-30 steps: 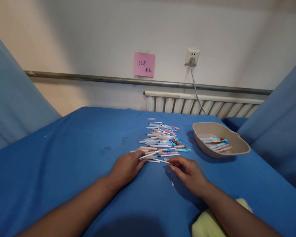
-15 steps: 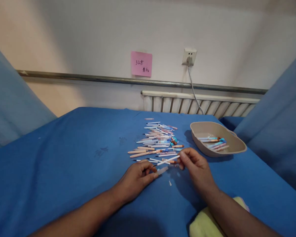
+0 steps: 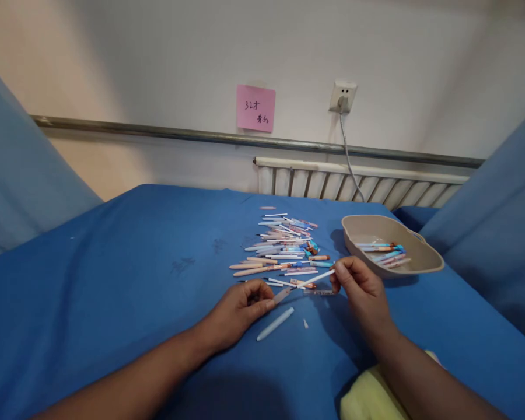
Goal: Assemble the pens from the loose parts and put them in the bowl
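Note:
My left hand (image 3: 247, 303) pinches a translucent pen grip section (image 3: 282, 296) between thumb and fingers. In my right hand (image 3: 361, 286) is a white pen refill (image 3: 315, 279), gripped near its far end and slanting down to the left. Its dark tip meets the open end of the grip section; whether it is inside, I cannot tell. Below them a pale blue pen barrel (image 3: 275, 324) lies on the blue cloth (image 3: 126, 280), with a small white cone-shaped tip (image 3: 305, 324) to its right. Just beyond my hands lies a clear printed tube (image 3: 319, 293).
Many loose pen barrels, refills and caps (image 3: 284, 251) are spread beyond my hands. A beige basin (image 3: 420, 262) with several pens stands at the right. Yellow fabric (image 3: 367, 399) lies under my right forearm. A radiator (image 3: 319, 182) and a rail run along the wall.
The pale blue barrel now lies in view below my left hand. The refill's tip has come to the end of the grip section, and my right hand has shifted slightly right.

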{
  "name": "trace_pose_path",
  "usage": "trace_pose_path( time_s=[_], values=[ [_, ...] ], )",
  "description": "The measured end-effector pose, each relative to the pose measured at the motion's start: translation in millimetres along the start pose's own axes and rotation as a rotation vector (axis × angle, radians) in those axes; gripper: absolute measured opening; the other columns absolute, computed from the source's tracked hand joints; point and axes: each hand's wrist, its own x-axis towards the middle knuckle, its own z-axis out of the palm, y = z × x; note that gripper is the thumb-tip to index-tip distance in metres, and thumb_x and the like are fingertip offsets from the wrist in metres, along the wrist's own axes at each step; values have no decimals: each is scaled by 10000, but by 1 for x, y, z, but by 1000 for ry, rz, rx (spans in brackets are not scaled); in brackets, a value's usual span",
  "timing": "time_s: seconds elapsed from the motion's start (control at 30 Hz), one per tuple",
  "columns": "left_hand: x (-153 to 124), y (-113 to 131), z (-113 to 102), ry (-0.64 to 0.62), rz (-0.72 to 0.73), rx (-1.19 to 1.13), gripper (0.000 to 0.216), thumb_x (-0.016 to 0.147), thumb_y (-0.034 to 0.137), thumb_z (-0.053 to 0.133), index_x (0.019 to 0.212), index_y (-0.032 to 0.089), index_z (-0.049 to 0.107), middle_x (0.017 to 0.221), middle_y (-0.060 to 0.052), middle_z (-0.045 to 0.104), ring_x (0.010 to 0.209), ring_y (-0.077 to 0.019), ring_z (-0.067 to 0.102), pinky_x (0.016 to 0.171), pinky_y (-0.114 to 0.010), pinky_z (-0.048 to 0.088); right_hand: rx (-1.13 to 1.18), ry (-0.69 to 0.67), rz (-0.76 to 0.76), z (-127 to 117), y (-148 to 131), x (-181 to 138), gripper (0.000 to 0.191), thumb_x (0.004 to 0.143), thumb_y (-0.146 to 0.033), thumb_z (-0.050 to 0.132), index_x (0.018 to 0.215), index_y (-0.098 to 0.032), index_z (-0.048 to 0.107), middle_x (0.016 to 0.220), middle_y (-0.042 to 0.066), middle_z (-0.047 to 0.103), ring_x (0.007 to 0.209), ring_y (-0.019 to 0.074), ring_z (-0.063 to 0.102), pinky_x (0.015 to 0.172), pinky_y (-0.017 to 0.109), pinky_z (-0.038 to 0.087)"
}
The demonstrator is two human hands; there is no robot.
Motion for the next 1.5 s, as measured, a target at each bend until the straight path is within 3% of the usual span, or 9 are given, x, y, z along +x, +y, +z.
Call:
trace_pose_path(
  time_s=[0.4, 0.57, 0.67, 0.87, 1.03, 1.17, 1.5],
  values=[
    [0, -5, -3, 9, 25, 135, 197, 773, 358, 584, 775, 162, 574, 669, 35, 506, 603, -119, 437, 543, -209, 338, -78, 14, -32, -2, 1, 0, 216, 877, -377, 527, 765, -192, 542, 635, -31, 514, 580, 113, 473, 567, 229, 382],
    [-3, 0, -5, 45, 112, 265, 189, 800, 340, 579, 852, 159, 594, 709, 27, 520, 646, -122, 445, 585, -214, 367, -158, -9, -80, -2, 2, -4, 201, 873, -361, 543, 775, -187, 564, 642, -29, 515, 575, 108, 466, 559, 228, 372],
    [-5, 5, -6, -16, 141, 285, 218, 839, 348, 538, 921, 166, 626, 768, 11, 552, 697, -131, 467, 636, -229, 385, -153, -48, -69, -1, 0, -4, 206, 868, -359, 551, 755, -186, 563, 620, -33, 506, 569, 105, 460, 557, 228, 363],
    [-7, 7, -4, -135, 53, 95, 287, 841, 426, 546, 868, 150, 617, 779, -5, 605, 698, -129, 507, 641, -233, 396, -26, -124, 35, 2, -3, 2, 263, 848, -374, 569, 669, -184, 537, 559, -42, 504, 512, 88, 445, 527, 215, 363],
    [-8, 4, 2, -236, -5, -137, 286, 818, 417, 605, 897, 144, 578, 779, -25, 657, 633, -108, 540, 622, -235, 422, -69, -299, 64, 11, -1, -6, 244, 830, -364, 593, 678, -176, 562, 564, -34, 531, 501, 86, 461, 494, 207, 355],
    [-9, 3, 4, -276, -35, -157, 303, 808, 411, 624, 937, 138, 598, 770, -29, 660, 586, -95, 539, 565, -220, 421, -111, -381, 60, 17, 0, -13, 230, 816, -356, 611, 682, -174, 571, 552, -34, 538, 497, 88, 465, 488, 205, 357],
    [-10, 4, 6, -354, -64, -152, 358, 851, 442, 563, 1060, 153, 586, 685, 0, 650, 440, -59, 472, 419, -170, 333, -112, -421, 109, 21, -2, -12, 274, 808, -376, 603, 630, -174, 549, 503, -42, 529, 467, 84, 457, 470, 198, 354]
  ],
)
